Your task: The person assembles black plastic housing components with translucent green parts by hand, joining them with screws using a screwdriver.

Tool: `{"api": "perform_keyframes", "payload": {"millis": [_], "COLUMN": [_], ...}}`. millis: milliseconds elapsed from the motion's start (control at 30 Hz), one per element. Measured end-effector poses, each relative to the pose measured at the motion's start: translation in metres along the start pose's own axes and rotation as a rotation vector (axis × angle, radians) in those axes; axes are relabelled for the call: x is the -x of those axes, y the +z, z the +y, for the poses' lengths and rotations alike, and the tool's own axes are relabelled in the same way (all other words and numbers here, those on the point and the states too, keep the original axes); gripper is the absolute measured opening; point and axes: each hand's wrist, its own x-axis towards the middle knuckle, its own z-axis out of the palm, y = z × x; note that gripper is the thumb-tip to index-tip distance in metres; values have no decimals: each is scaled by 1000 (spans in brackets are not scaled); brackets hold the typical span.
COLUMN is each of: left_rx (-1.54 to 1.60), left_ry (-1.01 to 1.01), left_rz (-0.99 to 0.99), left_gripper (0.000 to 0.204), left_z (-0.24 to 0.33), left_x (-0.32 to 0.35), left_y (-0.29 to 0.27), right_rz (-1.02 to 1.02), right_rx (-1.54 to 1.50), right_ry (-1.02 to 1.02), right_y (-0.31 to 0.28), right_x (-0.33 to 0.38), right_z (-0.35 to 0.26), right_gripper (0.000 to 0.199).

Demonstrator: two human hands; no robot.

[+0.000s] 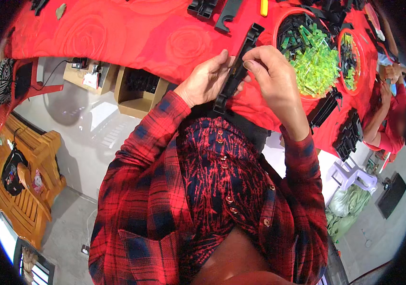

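Note:
My left hand [204,80] is closed around a long, narrow black plastic part [233,81], which slants over the front edge of the red-clothed table. Its upper end shows a notched, hollow shape. Thumb and forefinger of my right hand [277,78] are pinched together at the middle of the part; whatever lies between the fingertips is too small to make out. Close to the right hand stands a red-rimmed basin [276,34] holding many translucent yellow-green pieces [313,66] and dark ones.
Further right is a smaller red basin [363,64] with similar pieces. Black plastic parts [348,135] lie along the right edge, others [229,15] at the far side near a yellow tool [264,7]. Another person [395,121] works at the right. An open cardboard box [139,107] stands left, below the table.

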Motion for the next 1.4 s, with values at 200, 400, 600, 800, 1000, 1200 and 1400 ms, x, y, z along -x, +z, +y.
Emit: {"api": "perform_keyframes", "payload": {"millis": [200, 400, 600, 800, 1000, 1200, 1400], "left_rx": [94, 60, -19, -12, -15, -103, -72], "left_ry": [-51, -57, -79, -73, -69, -126, -137], "left_rz": [-45, -34, 24, 19, 35, 277, -88], "left_gripper": [72, 79, 83, 87, 92, 90, 89], "left_z": [1, 2, 4, 5, 5, 7, 4], "left_x": [0, 1, 1, 2, 3, 5, 6], "left_y": [-2, 0, 1, 4, 7, 25, -5], "right_rz": [25, 127, 113, 142, 225, 264, 236], "right_rx": [49, -9, -11, 78, 265, 433, 452], "right_ry": [32, 142, 254, 199, 28, -22, 38], "right_y": [3, 13, 23, 28, 34, 37, 37], "right_x": [-3, -2, 1, 1, 5, 8, 8], "right_z": [5, 7, 13, 9, 7, 4, 0], "right_gripper": [9, 11, 13, 12, 7, 9, 11]}}
